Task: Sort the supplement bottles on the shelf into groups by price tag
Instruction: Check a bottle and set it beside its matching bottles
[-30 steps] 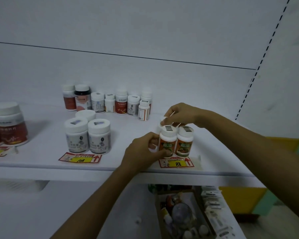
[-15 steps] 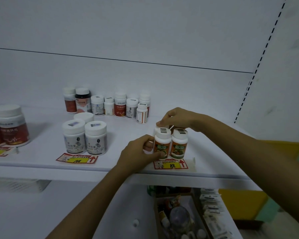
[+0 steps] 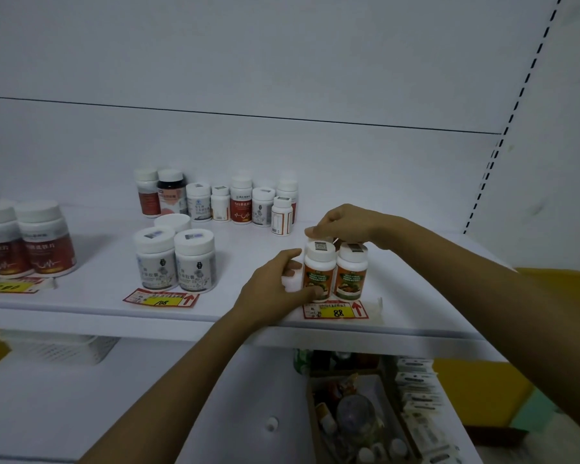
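Two white-capped bottles with orange labels (image 3: 332, 276) stand side by side just behind the red and yellow "88" price tag (image 3: 336, 311) at the shelf's front edge. My left hand (image 3: 275, 286) wraps the left one, thumb at its base. My right hand (image 3: 345, 224) hovers over the caps, fingers pinched down on a rear bottle (image 3: 290, 283) that is mostly hidden. Grey-labelled bottles (image 3: 175, 262) stand behind the "108" tag (image 3: 161, 300). Big red-labelled bottles (image 3: 44, 242) stand behind a yellow tag (image 3: 9, 287) at far left.
Several mixed small bottles (image 3: 220, 202) line up near the back wall. The white shelf (image 3: 432, 296) ends at the right upright. Below it sit a cardboard box of assorted bottles (image 3: 355, 416) and a white perforated basket (image 3: 57, 348).
My right hand's fingers have come down closer to the caps of the orange-labelled bottles. My left hand keeps its hold at the left bottle. The bottles stay behind the "88" tag.
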### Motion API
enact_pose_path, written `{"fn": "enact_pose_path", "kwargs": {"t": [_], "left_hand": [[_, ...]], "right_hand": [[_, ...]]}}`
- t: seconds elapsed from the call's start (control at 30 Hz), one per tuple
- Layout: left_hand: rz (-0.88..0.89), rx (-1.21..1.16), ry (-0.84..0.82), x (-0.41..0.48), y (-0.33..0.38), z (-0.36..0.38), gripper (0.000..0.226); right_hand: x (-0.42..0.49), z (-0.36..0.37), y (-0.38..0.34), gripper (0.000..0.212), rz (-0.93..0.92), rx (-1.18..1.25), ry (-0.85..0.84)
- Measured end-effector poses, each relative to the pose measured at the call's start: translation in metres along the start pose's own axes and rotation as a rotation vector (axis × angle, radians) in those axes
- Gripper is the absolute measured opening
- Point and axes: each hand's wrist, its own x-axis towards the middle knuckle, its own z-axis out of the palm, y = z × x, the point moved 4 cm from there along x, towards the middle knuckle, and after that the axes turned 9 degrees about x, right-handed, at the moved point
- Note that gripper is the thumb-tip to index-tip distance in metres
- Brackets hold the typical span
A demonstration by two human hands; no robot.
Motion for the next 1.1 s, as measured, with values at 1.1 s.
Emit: {"fn": "enact_pose_path", "kwargs": {"t": [1.1], "left_hand": [[0.427,0.928,-0.303,0.126,-0.014,-0.150,0.048]], "right_hand": [[0.145,0.025,-0.081,0.026,0.098,-0.583,0.287]]}}
